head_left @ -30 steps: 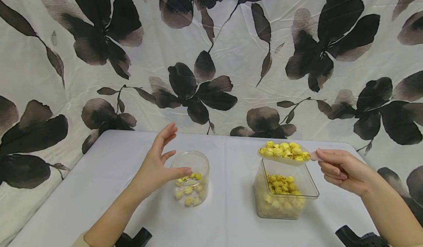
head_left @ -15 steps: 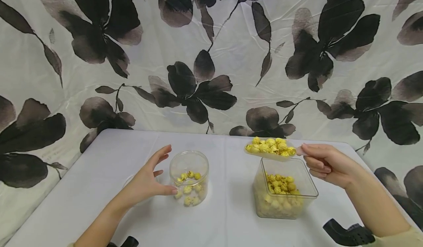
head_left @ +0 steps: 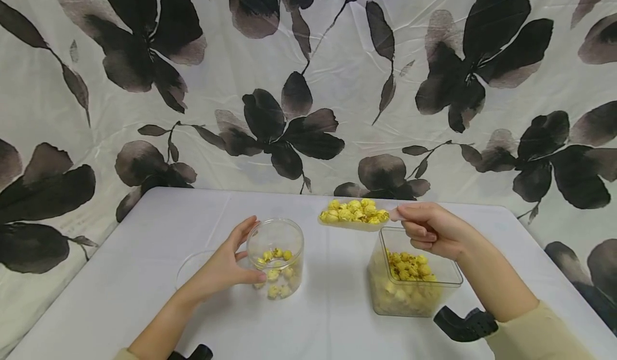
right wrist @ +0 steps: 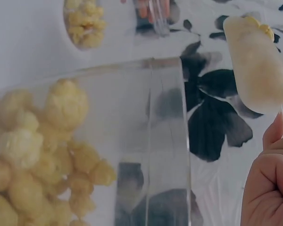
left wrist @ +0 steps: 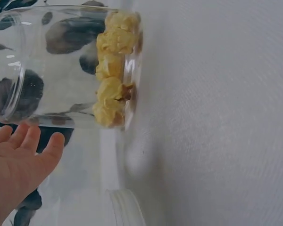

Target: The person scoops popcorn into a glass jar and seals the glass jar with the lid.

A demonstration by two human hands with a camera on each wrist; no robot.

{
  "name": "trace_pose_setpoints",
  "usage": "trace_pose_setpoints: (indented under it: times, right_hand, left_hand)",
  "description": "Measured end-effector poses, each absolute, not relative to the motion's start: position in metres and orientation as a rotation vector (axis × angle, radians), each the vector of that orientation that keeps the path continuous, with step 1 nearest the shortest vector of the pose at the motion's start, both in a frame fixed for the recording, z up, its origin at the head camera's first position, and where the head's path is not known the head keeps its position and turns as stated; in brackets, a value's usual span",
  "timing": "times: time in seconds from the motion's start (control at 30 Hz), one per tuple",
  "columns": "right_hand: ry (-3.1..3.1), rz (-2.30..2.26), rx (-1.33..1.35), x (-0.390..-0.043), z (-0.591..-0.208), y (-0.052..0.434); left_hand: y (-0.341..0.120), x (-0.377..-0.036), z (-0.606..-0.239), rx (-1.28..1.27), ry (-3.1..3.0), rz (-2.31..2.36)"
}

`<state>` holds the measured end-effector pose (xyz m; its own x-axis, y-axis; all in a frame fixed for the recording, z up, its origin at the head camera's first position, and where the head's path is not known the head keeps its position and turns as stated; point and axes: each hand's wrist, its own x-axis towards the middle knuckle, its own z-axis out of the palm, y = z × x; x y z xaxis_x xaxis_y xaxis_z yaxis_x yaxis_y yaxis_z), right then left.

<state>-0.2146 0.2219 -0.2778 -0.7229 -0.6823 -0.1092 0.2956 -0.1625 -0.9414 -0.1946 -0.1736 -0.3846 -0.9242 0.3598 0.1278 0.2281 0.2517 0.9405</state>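
Left hand [head_left: 223,268] cupping the round jar [head_left: 276,258] with relaxed fingers, right hand [head_left: 430,230] pinching the heaped popcorn scoop [head_left: 354,214] by its handle, above the square tub [head_left: 413,280]; light, spill-prone load, best kept level.

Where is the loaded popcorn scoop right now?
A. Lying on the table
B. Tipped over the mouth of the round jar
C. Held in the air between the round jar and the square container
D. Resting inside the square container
C: the right hand holds the scoop level and heaped with popcorn, above the table in the gap between the round jar and the square container, with nothing pouring.
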Motion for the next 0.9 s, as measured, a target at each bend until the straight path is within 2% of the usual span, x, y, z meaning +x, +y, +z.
trace_pose_setpoints:
  times: [0.9]
  right_hand:
    - [1.833,-1.741,-0.197,-0.228,-0.275,0.153]
  left_hand:
    - [-0.173,-0.199,-0.386,0.583,2.409,1.691]
